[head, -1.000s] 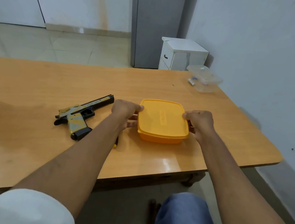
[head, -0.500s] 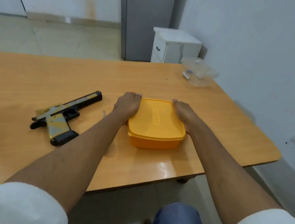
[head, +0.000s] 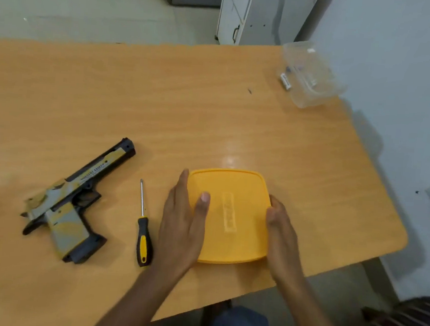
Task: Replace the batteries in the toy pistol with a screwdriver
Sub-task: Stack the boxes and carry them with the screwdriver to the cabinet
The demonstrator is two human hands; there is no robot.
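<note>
A toy pistol (head: 76, 200) in black, grey and yellow lies on its side at the left of the wooden table (head: 162, 102). A screwdriver (head: 142, 231) with a black and yellow handle lies between the pistol and my left hand, tip pointing away from me. A closed yellow plastic box (head: 233, 215) sits near the table's front edge. My left hand (head: 183, 222) grips its left side with the thumb on the lid. My right hand (head: 280, 229) holds its right edge.
A clear plastic container (head: 312, 75) stands at the far right corner, with a battery (head: 285, 81) lying beside it. A white cabinet (head: 236, 12) stands on the floor behind the table. A wall runs along the right.
The view has tilted down and closer to the table. My hands have shifted along the yellow box, the left thumb now on the lid. The screwdriver is now fully in sight.
</note>
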